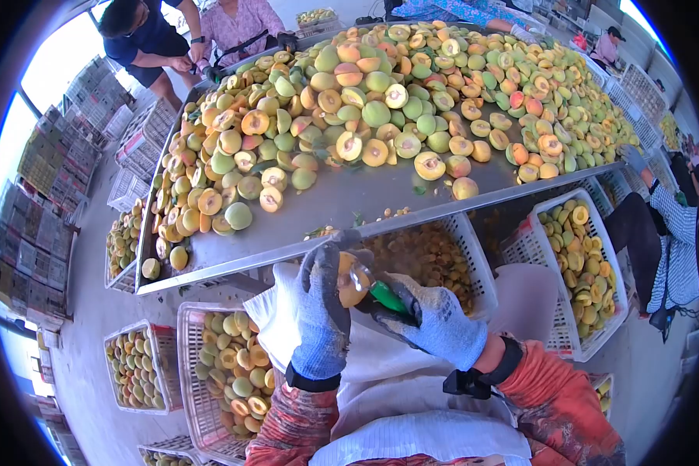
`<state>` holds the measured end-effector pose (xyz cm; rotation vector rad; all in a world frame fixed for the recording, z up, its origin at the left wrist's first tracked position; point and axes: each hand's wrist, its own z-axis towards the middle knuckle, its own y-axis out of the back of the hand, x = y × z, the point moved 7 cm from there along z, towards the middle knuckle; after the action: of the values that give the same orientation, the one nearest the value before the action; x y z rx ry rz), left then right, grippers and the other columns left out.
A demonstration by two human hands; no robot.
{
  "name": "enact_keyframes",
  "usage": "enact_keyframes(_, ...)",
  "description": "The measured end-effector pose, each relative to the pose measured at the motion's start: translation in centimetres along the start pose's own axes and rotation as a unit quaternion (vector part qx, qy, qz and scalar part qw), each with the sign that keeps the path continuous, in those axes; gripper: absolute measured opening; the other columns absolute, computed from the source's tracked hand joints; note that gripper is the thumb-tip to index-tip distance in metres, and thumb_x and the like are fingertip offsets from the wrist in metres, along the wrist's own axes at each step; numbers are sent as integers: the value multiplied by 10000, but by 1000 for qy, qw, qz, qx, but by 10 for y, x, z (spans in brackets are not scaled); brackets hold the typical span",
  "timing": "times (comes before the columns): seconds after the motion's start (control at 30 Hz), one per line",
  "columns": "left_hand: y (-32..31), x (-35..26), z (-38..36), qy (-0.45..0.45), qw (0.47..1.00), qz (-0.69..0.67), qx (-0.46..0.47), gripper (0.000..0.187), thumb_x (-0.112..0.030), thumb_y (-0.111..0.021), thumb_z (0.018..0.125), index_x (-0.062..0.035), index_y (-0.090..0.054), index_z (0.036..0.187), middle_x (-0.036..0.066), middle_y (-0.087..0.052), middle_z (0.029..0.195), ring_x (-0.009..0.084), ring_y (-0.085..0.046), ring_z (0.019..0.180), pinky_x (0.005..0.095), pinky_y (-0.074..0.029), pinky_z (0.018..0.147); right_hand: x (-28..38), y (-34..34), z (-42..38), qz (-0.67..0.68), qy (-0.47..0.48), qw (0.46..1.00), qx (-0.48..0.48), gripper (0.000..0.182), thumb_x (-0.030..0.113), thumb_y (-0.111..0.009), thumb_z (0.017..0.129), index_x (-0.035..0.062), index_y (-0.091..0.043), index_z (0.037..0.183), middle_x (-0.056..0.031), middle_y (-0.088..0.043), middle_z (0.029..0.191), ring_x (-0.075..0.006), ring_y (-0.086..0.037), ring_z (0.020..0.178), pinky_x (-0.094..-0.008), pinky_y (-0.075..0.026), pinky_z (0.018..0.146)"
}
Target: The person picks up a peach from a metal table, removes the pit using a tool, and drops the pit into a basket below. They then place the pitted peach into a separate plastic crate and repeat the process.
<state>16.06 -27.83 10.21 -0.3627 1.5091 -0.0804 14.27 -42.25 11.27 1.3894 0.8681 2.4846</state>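
My left hand [323, 307], in a grey-blue work glove, is closed around a halved peach [349, 286] just in front of the metal table's edge. My right hand [441, 317], gloved alike, grips the green handle of a small pitting tool [390, 298]. Its shiny metal end meets the peach's cut face; the tip's exact shape is hard to make out. Beyond my hands, many halved peaches [377, 113] lie heaped on the metal table [342, 203], some with pits showing. Under the table edge, a white crate [480, 268] holds a mass of brown pits.
Crates of peach halves stand at my left [190, 342] and right [579, 342], with another crate [165, 365] farther left. Stacked crates [50, 171] line the left side. Two people [237, 31] are across the table; another person [672, 241] sits at the right.
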Motion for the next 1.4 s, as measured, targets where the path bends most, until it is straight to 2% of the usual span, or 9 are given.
enact_keyframes(0.03,-3,0,1,-2,1000,-3,1,337,-222,-446,949,30,-522,1159,114,-591,1010,166,-569,930,293,-459,845,0,8,4,81,-12,996,-30,441,227,-666,808,36,-493,1165,-136,-622,778,-245,-611,551,-344,-454,465)
enact_keyframes(0.07,-11,-8,2,-34,997,-64,3,367,-229,-440,951,32,-484,1205,123,-576,1056,174,-556,974,294,-447,869,-9,-1,-2,348,-313,883,31,417,164,-684,801,39,-495,1151,-39,-599,748,-157,-578,567,-301,-458,504)
enact_keyframes(0.17,-33,-5,0,-73,994,-49,67,488,-225,-497,906,27,-391,1310,149,-473,1259,209,-468,1151,290,-373,963,-17,-14,-1,500,-366,785,-14,369,142,-673,815,51,-503,1129,28,-565,756,-107,-539,605,-276,-469,557)
enact_keyframes(0.3,-23,40,-8,197,966,-7,165,534,-86,-573,809,39,-399,1299,152,-570,1119,222,-611,946,280,-527,736,-37,19,12,47,-85,995,2,365,185,-670,780,43,-515,1077,-154,-627,782,-269,-636,659,-356,-497,602)
enact_keyframes(0.33,-21,46,-15,271,942,32,196,500,-86,-595,788,38,-440,1246,156,-606,1020,239,-659,767,283,-558,562,-29,19,14,-21,-50,997,49,421,220,-686,744,33,-515,1080,-199,-616,786,-327,-626,704,-399,-495,615)
enact_keyframes(0.6,12,79,-4,241,944,-224,36,389,-244,-582,816,-49,-501,1144,129,-601,983,277,-628,899,447,-576,668,-17,1,-18,-215,-61,973,59,436,266,-645,765,27,-513,1105,-127,-604,725,-285,-613,578,-386,-471,507)
enact_keyframes(0.8,7,63,-6,121,982,-141,44,366,-262,-532,889,3,-541,1141,109,-589,1043,194,-606,920,351,-563,725,-19,-17,-23,-292,-54,949,106,463,237,-644,753,23,-494,1134,-134,-605,802,-292,-612,622,-391,-468,548)
enact_keyframes(1.03,5,39,-17,86,996,-17,-27,311,-238,-486,937,9,-562,1110,72,-619,1016,134,-581,873,235,-474,748,-12,-29,-30,-307,-22,947,87,379,189,-556,802,15,-506,1134,-145,-591,715,-282,-607,569,-409,-460,489)
enact_keyframes(1.4,3,8,-16,-32,995,81,-57,295,-210,-498,932,21,-571,1100,55,-608,981,100,-554,834,224,-450,755,-7,-15,-6,253,-254,901,244,351,133,-675,744,36,-522,1045,-140,-584,756,-235,-575,526,-361,-482,511)
